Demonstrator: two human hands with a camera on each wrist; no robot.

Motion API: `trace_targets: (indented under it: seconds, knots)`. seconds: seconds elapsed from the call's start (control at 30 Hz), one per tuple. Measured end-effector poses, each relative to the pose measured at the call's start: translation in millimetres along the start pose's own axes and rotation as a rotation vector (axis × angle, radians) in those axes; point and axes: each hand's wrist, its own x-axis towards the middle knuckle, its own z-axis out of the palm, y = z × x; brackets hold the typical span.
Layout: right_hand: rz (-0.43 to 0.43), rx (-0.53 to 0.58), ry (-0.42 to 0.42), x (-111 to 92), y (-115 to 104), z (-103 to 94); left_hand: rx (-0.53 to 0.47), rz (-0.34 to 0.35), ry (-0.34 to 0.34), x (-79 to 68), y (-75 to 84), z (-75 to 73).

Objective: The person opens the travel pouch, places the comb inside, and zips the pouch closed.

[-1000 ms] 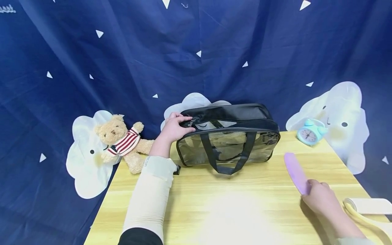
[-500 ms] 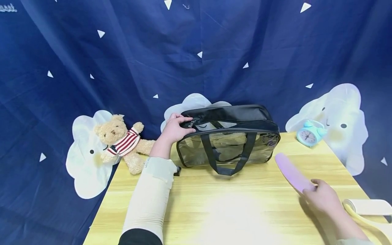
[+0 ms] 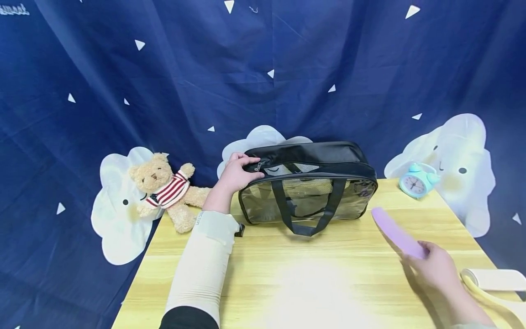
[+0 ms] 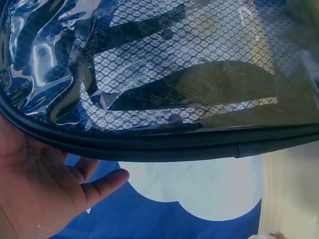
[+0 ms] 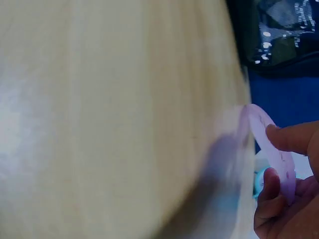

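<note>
Bag (image 3: 308,196): black, with see-through front; stands on the surface (image 3: 255,283), immediately right of the left hand (image 3: 235,176), beyond and to the left of the right hand (image 3: 437,265). One handle (image 3: 306,230) hangs down its front.

Left hand: pinches the bag's upper left corner, thumb and forefinger beside the zip pull (image 3: 258,167).

Right hand: grips one end of a lilac strip (image 3: 396,233) between thumb and fingers.

Lilac strip: slightly curved, far end rounded; reaches forward and left from the right hand, apart from the bag. Exact kind cannot be told.

Bear (image 3: 164,183): plush, striped top; reclines left of the left hand.

Clock (image 3: 414,183): pale blue, two bells; beyond the right hand.

Cylinder (image 3: 495,279): white; right of the right hand, with a yellow band (image 3: 486,294) beside it.

Curtain (image 3: 287,68): dark blue, white clouds and triangles; beyond both hands.
</note>
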Motion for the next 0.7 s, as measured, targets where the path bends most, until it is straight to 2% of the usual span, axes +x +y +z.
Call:
trace_targets:
  seconds: [0.17, 0.47, 0.7]
  knots:
    - [-0.026, 0.026, 0.054, 3, -5, -12.5, -0.001, -0.004, 0.0, -0.1, 0.5, 0.2]
    - [0.002, 0.083, 0.115, 14, -24, -42.5, -0.006, 0.001, 0.002, -0.1, 0.4, 0.5]
    - [0.008, 0.067, 0.161, 16, -36, -55.8, -0.014, 0.003, 0.005, 0.0, -0.4, 0.4]
